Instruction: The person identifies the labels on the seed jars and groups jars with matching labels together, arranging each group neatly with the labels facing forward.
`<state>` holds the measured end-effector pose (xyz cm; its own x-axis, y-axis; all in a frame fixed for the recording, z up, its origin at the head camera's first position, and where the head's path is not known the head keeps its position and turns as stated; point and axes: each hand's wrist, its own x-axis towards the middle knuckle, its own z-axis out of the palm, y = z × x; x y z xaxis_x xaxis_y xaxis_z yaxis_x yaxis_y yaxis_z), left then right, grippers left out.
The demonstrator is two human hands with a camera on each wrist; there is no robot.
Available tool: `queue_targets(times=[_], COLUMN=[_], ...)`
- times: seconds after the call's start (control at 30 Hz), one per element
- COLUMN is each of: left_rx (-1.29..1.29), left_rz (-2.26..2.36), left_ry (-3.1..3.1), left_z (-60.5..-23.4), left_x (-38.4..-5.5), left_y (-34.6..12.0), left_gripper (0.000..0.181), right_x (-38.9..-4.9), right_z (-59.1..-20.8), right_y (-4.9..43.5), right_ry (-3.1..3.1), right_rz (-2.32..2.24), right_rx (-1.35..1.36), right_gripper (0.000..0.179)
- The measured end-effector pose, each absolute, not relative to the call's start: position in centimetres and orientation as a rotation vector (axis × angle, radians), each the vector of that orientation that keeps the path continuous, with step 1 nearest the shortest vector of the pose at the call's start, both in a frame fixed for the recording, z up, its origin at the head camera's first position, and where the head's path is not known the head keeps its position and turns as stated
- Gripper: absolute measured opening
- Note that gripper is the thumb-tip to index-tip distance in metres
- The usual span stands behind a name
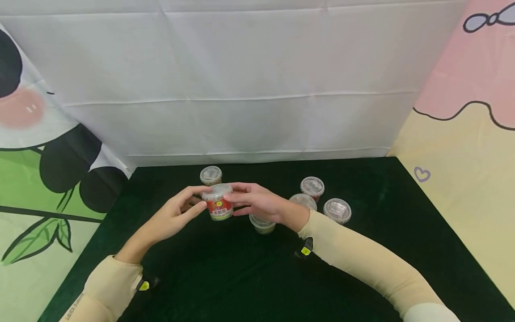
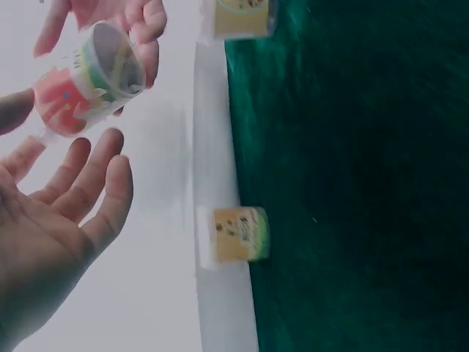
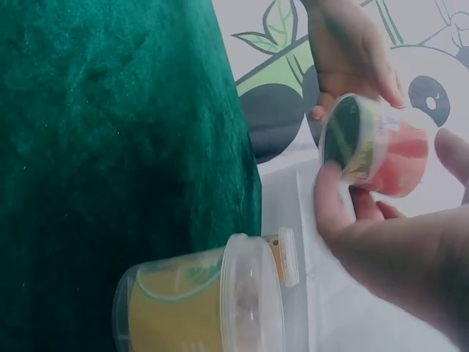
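A small clear plastic tub [image 1: 219, 208] with a red label and a translucent lid is held up between both hands over the dark green cloth. My right hand [image 1: 255, 202] grips it from the right, thumb at the front by the lid. At its left side, my left hand [image 1: 175, 214] has thumb and index finger against the tub near the lid. In the left wrist view the tub [image 2: 66, 103] is tipped, and the other fingers of my left hand [image 2: 62, 198] spread loosely away from it. Fingers of my right hand [image 3: 396, 235] lie along its lower side in the right wrist view.
Just behind the held tub stands another lidded tub [image 1: 211, 174]. Below my right wrist are a tub [image 1: 262, 226] and a partly covered one [image 1: 303, 201]. Two more, one at the back [image 1: 312, 187] and one nearer [image 1: 337, 210], stand right. A white cloth wall [image 1: 257, 125] rises behind.
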<state>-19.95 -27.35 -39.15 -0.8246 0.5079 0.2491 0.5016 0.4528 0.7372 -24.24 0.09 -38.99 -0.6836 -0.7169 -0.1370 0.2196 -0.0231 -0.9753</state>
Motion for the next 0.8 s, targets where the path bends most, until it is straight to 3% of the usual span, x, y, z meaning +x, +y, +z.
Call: queue_targets(times=[0.5, 0.8], left_rx=[0.956, 0.796], left_rz=[1.262, 1.264], left_ry=[2.754, 2.705], left_z=[-42.1, -43.3], left_x=[-19.9, -19.8], left_y=[-30.0, -31.5], left_gripper=[0.042, 0.044], right_x=[-22.9, -22.8], right_z=[-41.5, -42.9], right_y=[-4.5, -6.2], right_ry=[1.77, 1.606], right_rz=[-1.761, -1.858], right_rx=[-0.413, -0.29], right_gripper=[0.066, 0.062])
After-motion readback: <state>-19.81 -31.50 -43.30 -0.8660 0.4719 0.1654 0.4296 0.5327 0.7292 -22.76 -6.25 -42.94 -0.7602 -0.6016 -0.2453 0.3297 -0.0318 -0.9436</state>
